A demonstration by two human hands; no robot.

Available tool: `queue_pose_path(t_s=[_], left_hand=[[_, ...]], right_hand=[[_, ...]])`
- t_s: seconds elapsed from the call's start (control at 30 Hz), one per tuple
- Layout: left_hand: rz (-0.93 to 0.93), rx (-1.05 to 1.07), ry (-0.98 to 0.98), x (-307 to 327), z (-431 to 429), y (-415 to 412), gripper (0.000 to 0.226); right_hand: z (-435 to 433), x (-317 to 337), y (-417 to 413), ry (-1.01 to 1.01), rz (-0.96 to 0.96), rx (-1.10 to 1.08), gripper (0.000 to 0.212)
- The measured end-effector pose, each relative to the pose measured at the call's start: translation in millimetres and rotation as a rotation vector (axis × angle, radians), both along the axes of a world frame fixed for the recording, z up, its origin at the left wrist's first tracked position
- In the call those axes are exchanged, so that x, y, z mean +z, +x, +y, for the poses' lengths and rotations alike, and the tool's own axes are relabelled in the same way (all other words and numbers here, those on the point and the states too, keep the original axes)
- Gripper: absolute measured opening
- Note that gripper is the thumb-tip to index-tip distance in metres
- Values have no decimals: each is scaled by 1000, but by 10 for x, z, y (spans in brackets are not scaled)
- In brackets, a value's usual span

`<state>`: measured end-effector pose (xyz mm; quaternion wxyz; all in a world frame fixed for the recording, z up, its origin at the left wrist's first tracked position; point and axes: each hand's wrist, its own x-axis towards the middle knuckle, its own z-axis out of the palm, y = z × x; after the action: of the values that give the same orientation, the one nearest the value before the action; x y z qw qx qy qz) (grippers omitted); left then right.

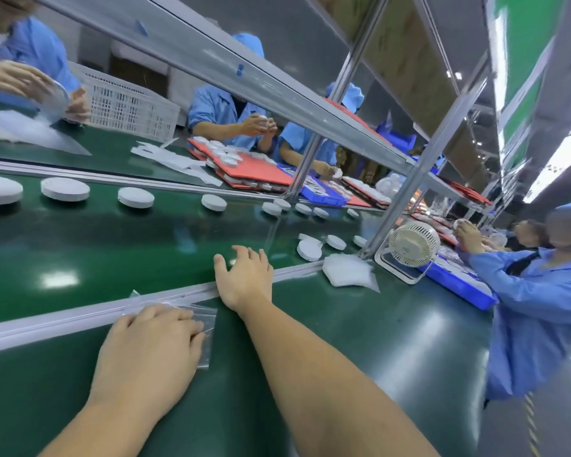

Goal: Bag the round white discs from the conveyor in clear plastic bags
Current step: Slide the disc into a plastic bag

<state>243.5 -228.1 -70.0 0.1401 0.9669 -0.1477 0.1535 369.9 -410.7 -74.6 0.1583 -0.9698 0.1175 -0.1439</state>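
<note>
Several round white discs ride the green conveyor; the nearest ones to me are a disc and another disc at the right, and more discs line the far side. My right hand reaches over the belt's near rail with fingers spread and relaxed, holding nothing, a little short of those discs. My left hand lies flat, pressing a clear plastic bag onto the green bench beside the rail.
A heap of clear bags lies right of my hand, beside a small white fan and a metal post. Workers in blue sit across the belt and at my right. Red trays, blue bins and a white crate stand beyond.
</note>
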Motion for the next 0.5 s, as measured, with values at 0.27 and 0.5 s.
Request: queue_pose_path(t_s=[0.27,0.5], left_hand=[[79,10,-20,-97,59,46,33],[70,8,-34,-71,60,10,34]], right_hand=[[-12,-16,-9,-4,-40,-62,66],[-8,-9,-26,6,-44,-47,62]])
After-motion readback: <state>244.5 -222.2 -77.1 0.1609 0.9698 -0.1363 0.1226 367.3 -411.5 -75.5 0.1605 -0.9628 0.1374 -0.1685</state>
